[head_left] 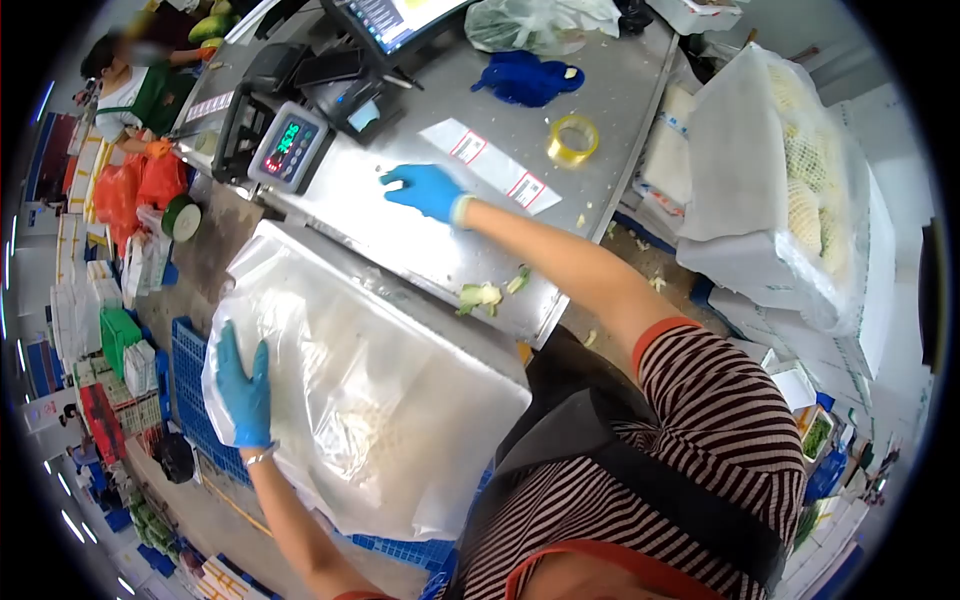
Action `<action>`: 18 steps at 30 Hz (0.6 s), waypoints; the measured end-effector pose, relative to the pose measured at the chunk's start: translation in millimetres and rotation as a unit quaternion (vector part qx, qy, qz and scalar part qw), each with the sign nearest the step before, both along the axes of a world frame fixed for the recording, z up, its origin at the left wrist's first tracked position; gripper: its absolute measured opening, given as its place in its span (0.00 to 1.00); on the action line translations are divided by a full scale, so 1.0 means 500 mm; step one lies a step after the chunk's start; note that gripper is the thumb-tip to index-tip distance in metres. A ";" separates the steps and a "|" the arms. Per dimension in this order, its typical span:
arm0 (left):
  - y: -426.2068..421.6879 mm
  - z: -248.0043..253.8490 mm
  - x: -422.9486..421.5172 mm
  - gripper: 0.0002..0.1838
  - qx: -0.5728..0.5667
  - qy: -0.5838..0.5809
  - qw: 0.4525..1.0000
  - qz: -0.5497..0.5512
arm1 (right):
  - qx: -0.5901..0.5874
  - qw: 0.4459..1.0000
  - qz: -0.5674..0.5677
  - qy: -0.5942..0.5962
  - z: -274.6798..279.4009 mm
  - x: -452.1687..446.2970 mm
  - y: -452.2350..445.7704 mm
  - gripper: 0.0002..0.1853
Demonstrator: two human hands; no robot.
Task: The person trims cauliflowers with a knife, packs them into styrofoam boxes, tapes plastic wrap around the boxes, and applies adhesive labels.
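Note:
My left hand, in a blue glove, lies with its fingers stretched and thumb apart on the clear plastic sheet. The sheet covers the top of a white foam box, and its contents show only as pale blurred shapes. Over the metal table, my right hand, also blue-gloved, has its fingers spread and slightly bent, holding nothing I can see. Small pale scraps are near its fingertips. Beside it lies a strip of printed labels. A cauliflower scrap sits by the table's near edge.
A scale with a lit display and a monitor stand on the table. Further right are a tape roll and a blue cloth-like item. Netted produce fills a foam box at right. A co-worker stands far left.

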State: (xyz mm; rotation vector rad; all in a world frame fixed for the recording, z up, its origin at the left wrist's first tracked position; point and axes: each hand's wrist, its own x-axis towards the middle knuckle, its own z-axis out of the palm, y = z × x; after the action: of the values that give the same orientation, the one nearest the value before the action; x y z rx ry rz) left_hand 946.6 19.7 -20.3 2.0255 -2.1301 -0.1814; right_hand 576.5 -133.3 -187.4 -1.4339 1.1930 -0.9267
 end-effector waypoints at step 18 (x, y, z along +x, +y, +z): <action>-0.034 -0.029 -0.667 0.28 0.266 0.418 0.868 -0.044 | 0.118 0.983 -0.139 -0.030 -0.037 -0.478 0.153 0.14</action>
State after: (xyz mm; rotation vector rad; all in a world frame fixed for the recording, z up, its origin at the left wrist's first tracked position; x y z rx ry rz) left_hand 613.0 2.8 -34.9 1.5715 -1.6692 -1.4952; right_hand 337.4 -56.8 -205.9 -1.0619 1.4301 -0.9736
